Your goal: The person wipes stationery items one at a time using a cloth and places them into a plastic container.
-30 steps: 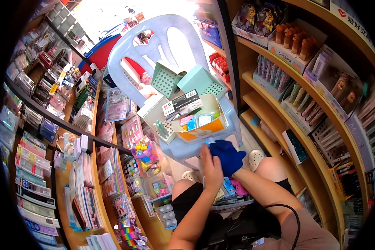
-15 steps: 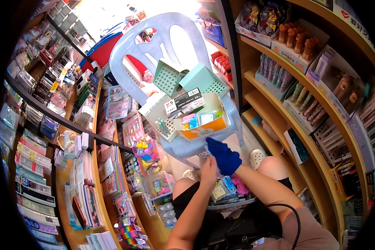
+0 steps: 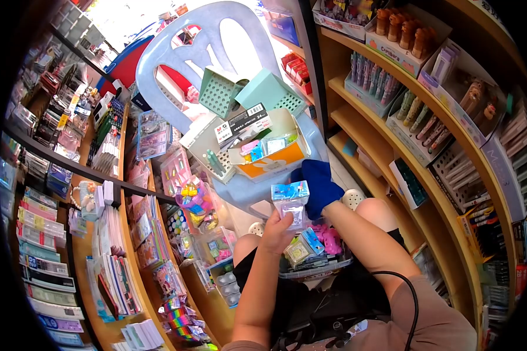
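Note:
My left hand is bare and pinches a small clear plastic packet with a blue printed top and a pale item inside. My right hand, covered by a dark blue cloth glove, is beside the packet's right edge; its fingers are not distinct. Below both hands, a clear bin in front of my lap holds more small packets and a pink item. Just beyond my hands, an orange and white box containing small colourful goods stands on a light blue plastic chair.
Two mint perforated baskets and a black and white carton are also on the chair. Wooden shelves with pens and boxes curve along the right. Stationery racks line the left, with a pink tub of small items near the chair.
The packet is now in plain view in my left hand, lifted upright in front of the chair. My gloved right hand has shifted slightly beside it. The whole view has tilted a little.

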Action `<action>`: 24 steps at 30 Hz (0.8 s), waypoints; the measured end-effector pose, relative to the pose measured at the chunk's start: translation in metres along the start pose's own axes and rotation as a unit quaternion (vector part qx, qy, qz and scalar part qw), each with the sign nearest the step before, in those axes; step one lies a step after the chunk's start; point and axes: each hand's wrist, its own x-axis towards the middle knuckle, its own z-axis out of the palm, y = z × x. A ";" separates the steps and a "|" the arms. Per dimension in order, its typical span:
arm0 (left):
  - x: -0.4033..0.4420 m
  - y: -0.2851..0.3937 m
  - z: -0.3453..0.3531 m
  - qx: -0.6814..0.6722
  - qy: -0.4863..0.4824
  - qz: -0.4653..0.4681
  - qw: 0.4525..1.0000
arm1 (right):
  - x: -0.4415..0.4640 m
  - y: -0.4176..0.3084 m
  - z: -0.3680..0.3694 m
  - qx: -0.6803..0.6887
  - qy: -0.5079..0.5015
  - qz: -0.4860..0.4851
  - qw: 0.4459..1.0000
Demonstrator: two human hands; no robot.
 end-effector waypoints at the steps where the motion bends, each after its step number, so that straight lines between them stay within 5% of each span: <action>1: 0.001 0.000 -0.006 -0.003 0.008 0.009 1.000 | -0.008 0.004 0.000 -0.096 0.001 -0.093 0.991; 3: 0.001 0.003 -0.007 0.010 0.017 0.038 0.999 | -0.021 -0.009 -0.003 -0.469 -0.017 -0.236 0.851; 7: 0.015 -0.008 -0.017 0.217 0.160 0.116 0.956 | -0.016 0.015 0.022 -0.372 0.017 -0.366 0.853; 10: 0.025 -0.029 -0.047 0.556 0.259 0.187 0.767 | -0.015 0.031 0.036 -0.293 0.053 -0.456 0.839; 13: 0.023 -0.021 -0.017 0.544 0.244 0.202 0.777 | -0.028 0.024 0.030 -0.323 -0.014 -0.296 0.899; 16: 0.021 -0.013 0.011 0.475 0.214 0.230 0.822 | -0.042 0.003 0.031 -0.471 -0.011 -0.160 0.867; 19: 0.018 -0.008 0.019 0.552 0.214 0.264 0.761 | -0.013 0.051 0.033 -0.327 0.102 -0.443 0.829; 21: 0.014 -0.006 0.012 0.591 0.205 0.243 0.741 | -0.034 0.022 0.023 -0.304 -0.056 -0.249 0.918; 23: 0.014 -0.002 0.003 0.637 0.189 0.240 0.708 | -0.044 -0.032 0.009 -0.282 -0.216 -0.061 0.933; 24: 0.012 0.002 0.008 0.645 0.187 0.248 0.698 | -0.032 -0.011 0.012 -0.296 -0.152 -0.171 0.927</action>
